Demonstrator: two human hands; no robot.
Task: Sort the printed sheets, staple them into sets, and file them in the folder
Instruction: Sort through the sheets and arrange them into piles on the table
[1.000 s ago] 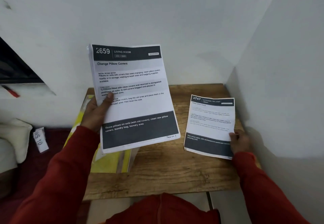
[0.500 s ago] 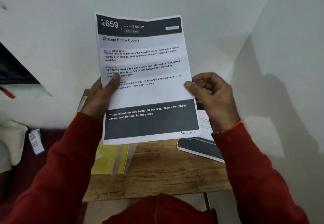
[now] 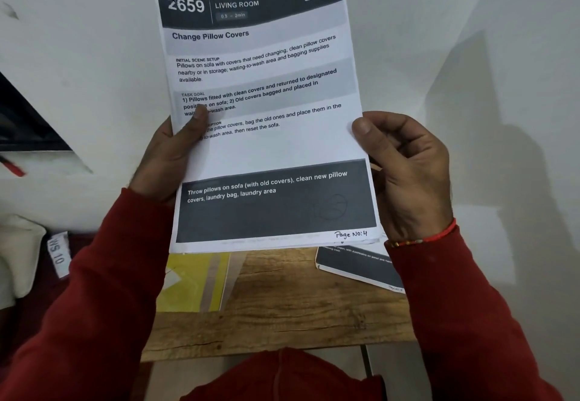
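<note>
Held upright above the table: a white printed sheet with dark header and footer bands (image 3: 266,137), headed "2659 LIVING ROOM", hand-marked "Page No: 4" at the lower right corner. Pinched at its left edge by the left hand (image 3: 169,156), thumb flat across the print, fingers hidden behind. Gripped at its right edge by the right hand (image 3: 408,168), fingers curled, thumb tip against the margin. Slightly wavy along the top. Below, on the grained wooden tabletop (image 3: 282,316): a yellow glossy folder (image 3: 194,284) at left, a thin stack of similar printed sheets (image 3: 361,267) at right, partly hidden by the red sleeve (image 3: 455,322).
</note>
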